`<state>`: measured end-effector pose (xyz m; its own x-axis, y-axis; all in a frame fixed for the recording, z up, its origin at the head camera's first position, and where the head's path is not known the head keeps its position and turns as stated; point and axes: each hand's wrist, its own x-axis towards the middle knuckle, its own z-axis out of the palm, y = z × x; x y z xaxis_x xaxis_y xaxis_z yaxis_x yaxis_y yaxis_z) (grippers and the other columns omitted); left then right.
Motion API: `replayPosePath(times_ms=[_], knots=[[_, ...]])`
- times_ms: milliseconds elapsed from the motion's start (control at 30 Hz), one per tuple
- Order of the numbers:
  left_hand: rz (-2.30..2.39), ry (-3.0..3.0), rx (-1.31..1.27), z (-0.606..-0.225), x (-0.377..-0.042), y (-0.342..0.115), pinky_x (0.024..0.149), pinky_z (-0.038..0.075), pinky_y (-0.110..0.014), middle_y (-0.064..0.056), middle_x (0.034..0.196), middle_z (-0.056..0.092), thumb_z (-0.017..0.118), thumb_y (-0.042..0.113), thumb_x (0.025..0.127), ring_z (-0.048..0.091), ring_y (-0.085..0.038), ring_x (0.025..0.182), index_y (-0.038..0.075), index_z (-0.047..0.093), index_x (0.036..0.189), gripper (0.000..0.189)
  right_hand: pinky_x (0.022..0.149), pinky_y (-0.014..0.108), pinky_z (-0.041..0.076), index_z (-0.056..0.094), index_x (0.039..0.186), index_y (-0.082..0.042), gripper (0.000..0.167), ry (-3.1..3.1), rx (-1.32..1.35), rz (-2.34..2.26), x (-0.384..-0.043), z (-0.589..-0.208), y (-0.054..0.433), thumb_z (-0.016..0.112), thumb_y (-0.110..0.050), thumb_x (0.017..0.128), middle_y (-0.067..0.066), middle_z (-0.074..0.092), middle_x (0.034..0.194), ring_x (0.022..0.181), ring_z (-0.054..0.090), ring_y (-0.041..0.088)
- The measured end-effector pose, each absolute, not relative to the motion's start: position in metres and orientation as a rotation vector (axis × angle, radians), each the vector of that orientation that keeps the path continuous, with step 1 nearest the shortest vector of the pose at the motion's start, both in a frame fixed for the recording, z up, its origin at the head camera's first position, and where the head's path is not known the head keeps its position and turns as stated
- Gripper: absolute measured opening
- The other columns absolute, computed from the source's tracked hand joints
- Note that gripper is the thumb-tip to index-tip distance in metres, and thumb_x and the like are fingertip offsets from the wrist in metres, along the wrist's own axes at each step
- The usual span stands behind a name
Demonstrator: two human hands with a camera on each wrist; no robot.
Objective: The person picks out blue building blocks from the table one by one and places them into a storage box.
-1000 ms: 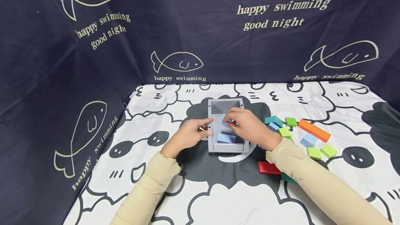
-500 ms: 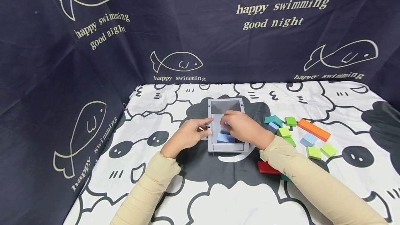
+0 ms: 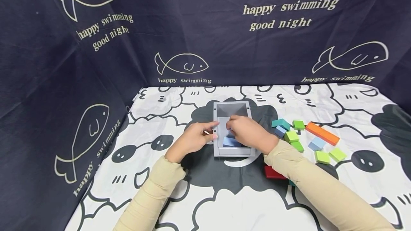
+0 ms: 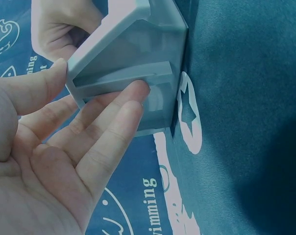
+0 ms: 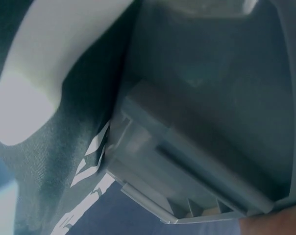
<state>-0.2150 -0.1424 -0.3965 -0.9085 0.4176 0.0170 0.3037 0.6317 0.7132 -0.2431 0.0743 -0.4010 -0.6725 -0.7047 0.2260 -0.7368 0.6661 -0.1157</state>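
A grey open-topped box [image 3: 236,151] stands mid-table, with a blue block [image 3: 232,142] lying inside near its front wall. My left hand [image 3: 192,137] holds the box's left rim. In the left wrist view the thumb [image 4: 42,88] touches the rim's edge, and the other fingers lie along the outer side wall. My right hand [image 3: 247,131] reaches into the box over its right side, fingers curled down. A second small blue block at its fingertips is mostly hidden by the hand. The right wrist view shows mainly the grey box [image 5: 211,98], dark and blurred.
Right of the box lie loose blocks: an orange bar [image 3: 322,133], a teal block [image 3: 280,123], a light blue block [image 3: 317,143], and several green blocks [image 3: 291,136]. A red block [image 3: 273,172] lies partly under the right sleeve. Dark fabric walls [image 3: 224,38] enclose the back and left.
My right hand has moved slightly down and left inside the box, carrying the small blue block lower until it is mostly hidden. The left hand and the box keep their places.
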Motion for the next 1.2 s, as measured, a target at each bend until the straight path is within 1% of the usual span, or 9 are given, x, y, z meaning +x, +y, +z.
replayPosePath(times_ms=[167, 467, 933, 1200], knots=[[1.136, 2.698, 0.612, -0.3971, -0.2151, -0.1427, 0.060, 0.044, -0.023, -0.004, 0.095, 0.070, 0.068, 0.015, 0.096, 0.059, -0.009, 0.071, 0.014, 0.060, 0.140, 0.045, 0.066, 0.034, 0.054, 0.076, 0.089, -0.006, 0.015, -2.698, 1.181, 0.267, -0.2420, -0.4022, 0.0738, 0.070, 0.006, 0.081, 0.005, 0.065, 0.086, 0.070, 0.062, 0.017], [1.159, 2.689, 0.608, -0.3959, -0.2144, -0.1424, 0.060, 0.045, -0.023, -0.005, 0.095, 0.071, 0.069, 0.014, 0.095, 0.060, -0.009, 0.071, 0.013, 0.060, 0.139, 0.045, 0.061, 0.033, 0.053, 0.077, 0.087, -0.006, 0.018, -2.722, 1.170, 0.217, -0.2430, -0.4044, 0.0730, 0.073, 0.008, 0.077, 0.003, 0.063, 0.079, 0.063, 0.057, 0.015], [1.143, 2.699, 0.608, -0.3965, -0.2150, -0.1433, 0.062, 0.046, -0.023, -0.004, 0.095, 0.071, 0.068, 0.014, 0.095, 0.060, -0.009, 0.071, 0.014, 0.060, 0.139, 0.045, 0.065, 0.036, 0.055, 0.077, 0.087, -0.007, 0.016, -2.763, 1.139, 0.163, -0.2422, -0.4041, 0.0699, 0.075, 0.006, 0.078, 0.003, 0.068, 0.081, 0.067, 0.063, 0.017], [1.136, 2.703, 0.619, -0.3963, -0.2153, -0.1430, 0.063, 0.046, -0.023, -0.005, 0.095, 0.071, 0.068, 0.014, 0.095, 0.061, -0.011, 0.074, 0.014, 0.060, 0.139, 0.045, 0.064, 0.036, 0.055, 0.077, 0.086, -0.008, 0.014, -2.753, 1.135, 0.150, -0.2423, -0.4053, 0.0704, 0.076, 0.004, 0.078, 0.003, 0.068, 0.081, 0.067, 0.062, 0.017]])
